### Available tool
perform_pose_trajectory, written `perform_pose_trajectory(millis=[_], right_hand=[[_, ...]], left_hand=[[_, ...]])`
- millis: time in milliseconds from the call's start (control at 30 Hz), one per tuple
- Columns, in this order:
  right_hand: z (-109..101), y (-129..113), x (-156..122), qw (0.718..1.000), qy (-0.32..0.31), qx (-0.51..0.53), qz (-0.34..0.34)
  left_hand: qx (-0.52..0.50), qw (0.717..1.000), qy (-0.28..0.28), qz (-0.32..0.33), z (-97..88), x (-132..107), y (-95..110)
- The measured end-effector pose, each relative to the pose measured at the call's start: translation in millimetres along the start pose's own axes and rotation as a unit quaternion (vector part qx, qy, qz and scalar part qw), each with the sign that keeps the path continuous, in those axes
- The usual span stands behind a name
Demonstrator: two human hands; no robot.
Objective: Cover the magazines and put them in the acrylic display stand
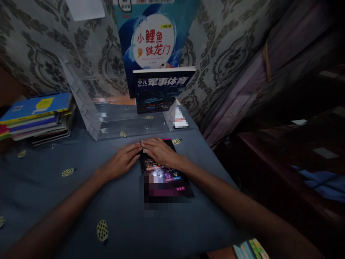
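Observation:
A dark book [185,181] with a pink edge and small colourful pictures lies flat on the table. Across its upper part rests my right hand [160,151], fingers stretched out toward the left. My left hand [125,158] lies at the book's upper left corner, its fingers extended and its tips meeting those of my right hand. Neither hand is wrapped round the book. Part of the cover is hidden by my right hand, and its lower left is blurred out by blocks.
Behind the book stands a clear stepped display rack [88,115]. It holds a dark blue book [161,95] and a taller teal book [153,39]. Several books [37,115] are stacked at the left. The blue tablecloth [67,205] ends at a right edge near a pinkish curtain [237,100].

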State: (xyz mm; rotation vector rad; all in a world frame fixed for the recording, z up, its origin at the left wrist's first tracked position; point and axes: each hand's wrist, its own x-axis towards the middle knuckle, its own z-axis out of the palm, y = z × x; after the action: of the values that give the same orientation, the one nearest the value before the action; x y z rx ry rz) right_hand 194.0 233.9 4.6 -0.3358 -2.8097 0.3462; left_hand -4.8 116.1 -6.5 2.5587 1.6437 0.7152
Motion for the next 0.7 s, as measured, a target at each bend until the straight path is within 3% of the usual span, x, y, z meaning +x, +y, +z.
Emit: perform_pose_trajectory(millis=[233, 433, 700], right_hand=[[6, -8, -6, 0.998, -0.005, -0.057, 0.015], [-2, -23, -14, 0.993, 0.008, -0.111, 0.047], [-3, -24, -19, 0.989, 0.012, -0.132, 0.067]], left_hand=[[0.019, 1.000, -0.007, 0.003, -1.1, 1, -1], [0.068, 0.998, -0.003, 0.018, -5.5, 9, 4], [0.109, 0.993, -0.039, 0.010, -5.9, 18, 10]])
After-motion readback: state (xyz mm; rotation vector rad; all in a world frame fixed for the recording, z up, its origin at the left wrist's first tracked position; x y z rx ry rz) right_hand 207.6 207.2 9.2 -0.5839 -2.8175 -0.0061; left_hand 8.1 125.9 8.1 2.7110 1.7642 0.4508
